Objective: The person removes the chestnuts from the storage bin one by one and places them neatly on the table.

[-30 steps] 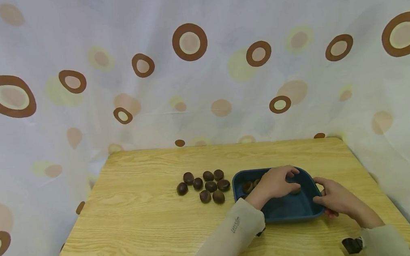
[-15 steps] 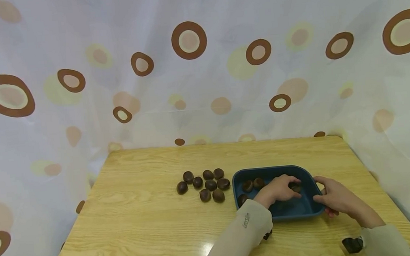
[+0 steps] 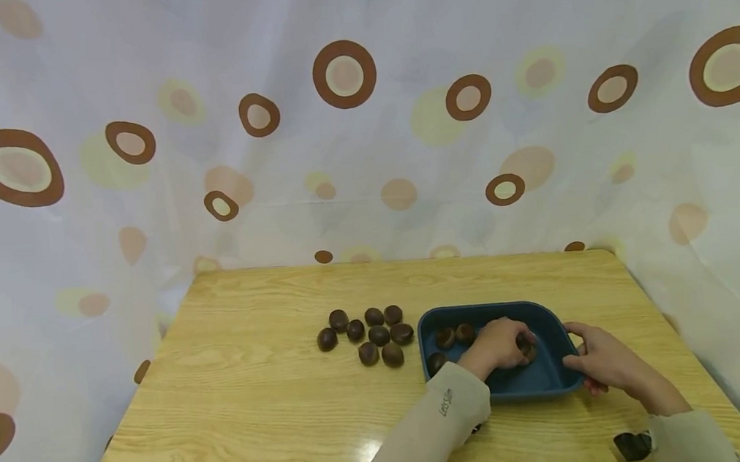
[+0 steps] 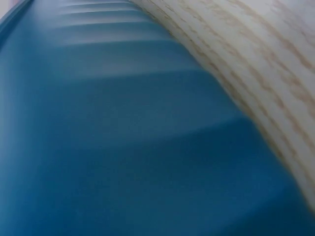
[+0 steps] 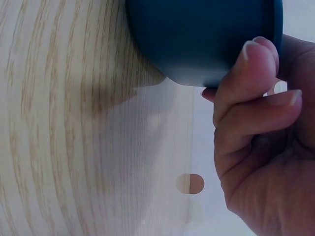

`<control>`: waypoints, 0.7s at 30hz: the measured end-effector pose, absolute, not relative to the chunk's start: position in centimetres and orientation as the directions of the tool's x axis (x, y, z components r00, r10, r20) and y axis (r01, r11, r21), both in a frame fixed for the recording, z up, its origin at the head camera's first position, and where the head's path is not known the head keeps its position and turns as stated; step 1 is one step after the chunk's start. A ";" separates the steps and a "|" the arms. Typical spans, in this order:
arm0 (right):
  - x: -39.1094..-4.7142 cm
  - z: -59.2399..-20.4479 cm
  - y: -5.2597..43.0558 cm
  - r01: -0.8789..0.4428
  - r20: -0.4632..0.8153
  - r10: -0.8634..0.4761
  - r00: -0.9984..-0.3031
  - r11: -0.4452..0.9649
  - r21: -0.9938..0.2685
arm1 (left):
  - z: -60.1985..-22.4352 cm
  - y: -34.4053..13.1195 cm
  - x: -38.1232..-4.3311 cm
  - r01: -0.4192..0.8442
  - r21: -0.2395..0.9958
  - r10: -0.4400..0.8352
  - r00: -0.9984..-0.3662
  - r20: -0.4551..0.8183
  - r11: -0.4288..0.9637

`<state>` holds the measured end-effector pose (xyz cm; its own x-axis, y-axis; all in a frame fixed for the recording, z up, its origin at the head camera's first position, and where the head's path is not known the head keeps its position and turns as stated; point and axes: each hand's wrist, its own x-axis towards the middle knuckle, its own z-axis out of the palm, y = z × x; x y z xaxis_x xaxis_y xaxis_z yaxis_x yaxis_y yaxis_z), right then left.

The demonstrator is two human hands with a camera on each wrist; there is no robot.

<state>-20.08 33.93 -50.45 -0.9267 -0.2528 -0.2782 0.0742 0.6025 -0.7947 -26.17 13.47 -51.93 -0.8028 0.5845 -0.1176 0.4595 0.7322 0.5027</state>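
Inside the dark blue plastic bin (image 3: 548,375), my left hand (image 3: 500,344) reaches low with fingers curled round a brown chestnut (image 3: 527,351), partly hidden by them. More chestnuts (image 3: 445,338) lie in the bin's left part. At the bin's right end, my right hand (image 3: 609,360) grips the rim between thumb and fingers. The right wrist view shows this hand (image 5: 261,123) with its fingers bent beside the bin's outer wall (image 5: 197,39). Only the blue bin wall (image 4: 123,113) fills most of the left wrist view; the left hand is outside that picture.
Several loose chestnuts (image 3: 379,335) sit in a group on the wooden table (image 3: 247,410), just left of the bin. A patterned white curtain (image 3: 396,148) hangs behind the table and along both sides.
My left hand has lowered into the bin, and its spread fingers have closed round a chestnut, which has shifted slightly toward me. The right hand stays on the bin's right end.
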 end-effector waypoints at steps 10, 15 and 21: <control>-19.9 -50.6 33.9 0.092 -0.289 -0.237 -0.928 0.605 -0.791 | -51.3 13.1 -26.0 0.501 0.461 0.592 -0.803 -0.067 0.732; -20.1 -50.6 33.9 0.100 -0.298 -0.232 -0.926 0.610 -0.786 | -51.0 12.4 -26.4 0.478 0.561 0.599 -0.800 -0.042 0.677; -20.1 -50.6 33.9 0.094 -0.292 -0.237 -0.927 0.605 -0.791 | -50.8 11.6 -27.0 0.446 0.697 0.636 -0.772 -0.018 0.561</control>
<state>-20.07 33.90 -50.60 -0.9265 -0.2371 -0.2921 0.0945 0.6050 -0.7906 -27.04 11.60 -50.77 -0.7717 0.6358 -0.0178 0.4463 0.5613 0.6970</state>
